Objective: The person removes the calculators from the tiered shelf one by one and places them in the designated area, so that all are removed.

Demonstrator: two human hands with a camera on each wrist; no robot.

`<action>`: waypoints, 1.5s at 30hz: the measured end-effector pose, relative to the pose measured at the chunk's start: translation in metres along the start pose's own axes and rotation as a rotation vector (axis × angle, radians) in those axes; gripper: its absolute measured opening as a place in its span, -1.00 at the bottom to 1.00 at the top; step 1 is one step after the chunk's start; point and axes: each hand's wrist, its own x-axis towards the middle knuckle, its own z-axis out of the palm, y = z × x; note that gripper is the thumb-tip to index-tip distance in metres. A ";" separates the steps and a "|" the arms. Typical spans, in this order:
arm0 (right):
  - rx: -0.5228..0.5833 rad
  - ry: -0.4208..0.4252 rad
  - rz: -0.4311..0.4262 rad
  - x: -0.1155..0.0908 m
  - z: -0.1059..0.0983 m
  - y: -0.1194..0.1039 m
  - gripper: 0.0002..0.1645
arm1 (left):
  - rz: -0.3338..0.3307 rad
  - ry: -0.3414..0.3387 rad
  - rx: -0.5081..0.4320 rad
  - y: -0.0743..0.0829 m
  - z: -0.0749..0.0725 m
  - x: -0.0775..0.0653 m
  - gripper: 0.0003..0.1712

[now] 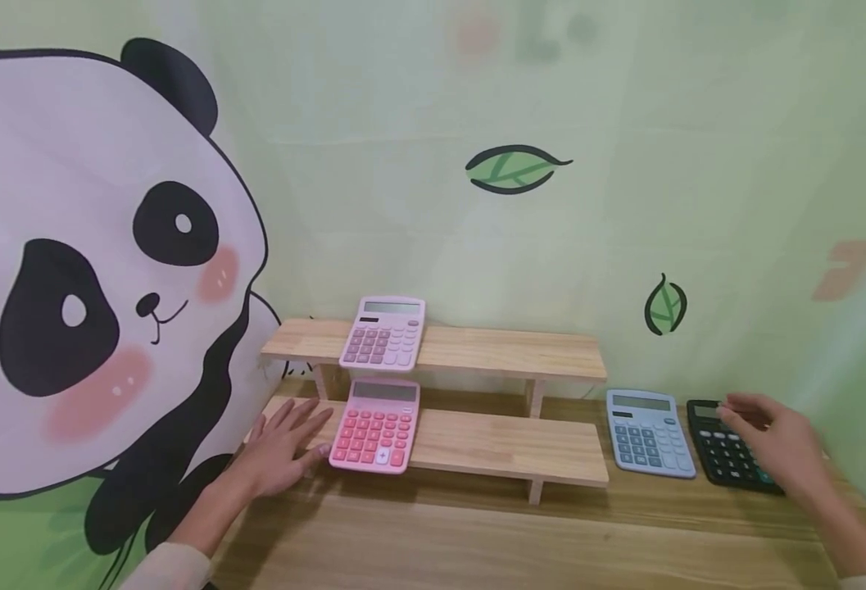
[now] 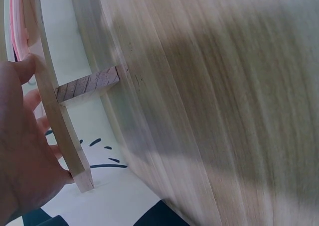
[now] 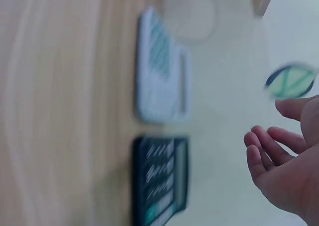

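In the head view, my left hand [image 1: 274,457] lies with spread fingers over the left end of the lower shelf [image 1: 506,442]. Its thumb reaches the left side of a bright pink calculator [image 1: 376,426] leaning on that shelf. From the left wrist, the fingers show along the shelf board [image 2: 62,119]. My right hand [image 1: 782,438] hovers over a black calculator [image 1: 727,451] on the table, partly covering it; the right wrist view shows loosely bent fingers [image 3: 271,149] with nothing between them. A blue calculator [image 1: 648,434] stands just left of the black one.
A pale pink calculator [image 1: 384,334] sits toward the left of the upper shelf [image 1: 510,351]. Both wooden shelves stand on the wood-grain table [image 1: 477,541]. Behind rises a green backdrop [image 1: 403,180] printed with a panda [image 1: 123,246] and leaves.
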 end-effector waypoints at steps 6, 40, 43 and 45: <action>0.101 0.008 -0.072 -0.002 0.011 -0.059 -0.36 | -0.004 -0.005 -0.003 0.001 0.000 0.000 -0.17; 0.796 -0.353 -0.135 -0.006 0.140 -0.246 -0.45 | 0.008 0.007 -0.010 0.002 0.000 -0.003 -0.20; 0.832 -0.389 -0.111 0.001 0.148 -0.260 -0.45 | 0.008 0.006 -0.010 0.002 0.000 -0.002 -0.20; 0.855 -0.407 -0.097 0.005 0.155 -0.268 -0.46 | 0.007 0.009 -0.009 0.002 0.000 -0.001 -0.19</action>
